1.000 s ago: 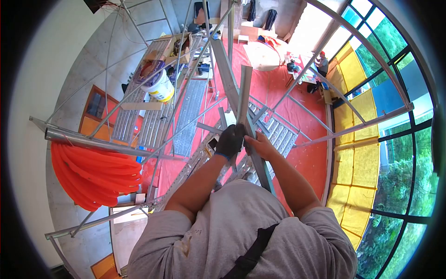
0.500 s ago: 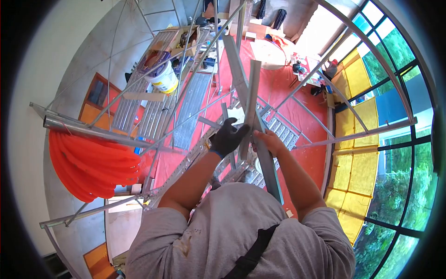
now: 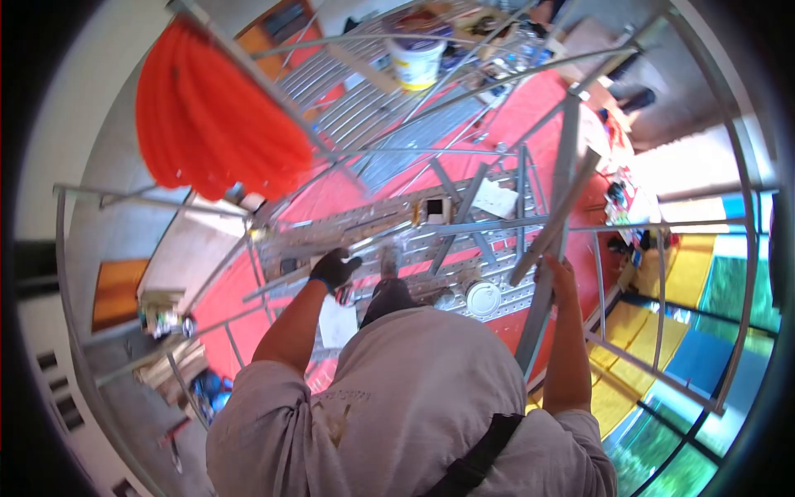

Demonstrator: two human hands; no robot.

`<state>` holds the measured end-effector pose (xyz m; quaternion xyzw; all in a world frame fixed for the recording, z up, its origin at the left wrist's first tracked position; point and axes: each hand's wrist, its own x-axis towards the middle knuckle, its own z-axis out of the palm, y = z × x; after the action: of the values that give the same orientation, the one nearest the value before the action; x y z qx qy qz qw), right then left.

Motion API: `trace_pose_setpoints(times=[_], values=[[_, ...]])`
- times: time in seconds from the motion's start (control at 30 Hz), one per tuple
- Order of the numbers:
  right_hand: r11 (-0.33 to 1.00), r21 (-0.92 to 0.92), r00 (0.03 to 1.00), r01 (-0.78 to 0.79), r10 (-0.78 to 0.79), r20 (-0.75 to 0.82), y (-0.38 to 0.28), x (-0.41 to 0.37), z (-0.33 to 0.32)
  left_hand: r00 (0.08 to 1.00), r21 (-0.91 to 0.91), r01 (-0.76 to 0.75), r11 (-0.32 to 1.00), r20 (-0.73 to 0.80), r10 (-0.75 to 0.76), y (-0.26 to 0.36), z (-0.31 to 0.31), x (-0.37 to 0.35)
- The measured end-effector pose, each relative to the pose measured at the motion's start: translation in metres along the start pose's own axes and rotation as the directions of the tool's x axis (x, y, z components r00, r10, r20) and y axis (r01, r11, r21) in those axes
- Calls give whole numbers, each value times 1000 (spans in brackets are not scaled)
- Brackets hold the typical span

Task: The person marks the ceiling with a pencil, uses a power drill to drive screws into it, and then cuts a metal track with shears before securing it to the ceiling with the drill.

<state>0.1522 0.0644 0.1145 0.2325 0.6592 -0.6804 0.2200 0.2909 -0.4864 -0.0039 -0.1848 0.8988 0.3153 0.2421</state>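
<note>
My right hand point(image 3: 560, 279), bare, is wrapped round a long grey metal channel point(image 3: 565, 157) that slants upright on the right. A shorter metal strip point(image 3: 553, 219) crosses this channel just above my fingers. My left hand point(image 3: 334, 270), in a dark glove, is apart from the metal, over the left part of the perforated scaffold platform point(image 3: 389, 217). Its thumb and fingers are spread, and I see nothing held in it. A small object with some red lies just below the glove, too blurred to name. Several cut metal pieces point(image 3: 460, 217) lie crossed on the platform.
Scaffold tubes point(image 3: 662, 228) surround me, with red corrugated hose point(image 3: 217, 116) hung at upper left. A round white lid or tub point(image 3: 483, 298) and a white sheet point(image 3: 495, 199) are on the platform. A white bucket point(image 3: 416, 64) stands beyond, above red floor covering point(image 3: 224, 311).
My left hand has left the crossed metal pieces and moved left and down over the platform. My right hand keeps its grip and has shifted right. The whole view has turned.
</note>
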Motion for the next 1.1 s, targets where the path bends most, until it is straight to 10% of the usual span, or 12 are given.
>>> trace_pose_setpoints(times=[0.1, 0.33, 0.73, 1.1], values=[[999, -52, 997, 4, 0, 78, 1, 12, -8, 965, 182, 239, 954, 69, -254, -100, 5, -52], [990, -95, 994, 104, -100, 44, -39, 40, -2, 609, -99, 792, 602, 205, -767, -191, 46, -198], [989, -149, 995, -1, 15, 95, -46, 39, -9, 670, -331, 743, 582, 342, -660, -122, 81, -184], [660, -729, 943, -183, 326, 59, -6, 22, -2, 848, -353, 529, 772, 182, -497, -194, 70, -134]])
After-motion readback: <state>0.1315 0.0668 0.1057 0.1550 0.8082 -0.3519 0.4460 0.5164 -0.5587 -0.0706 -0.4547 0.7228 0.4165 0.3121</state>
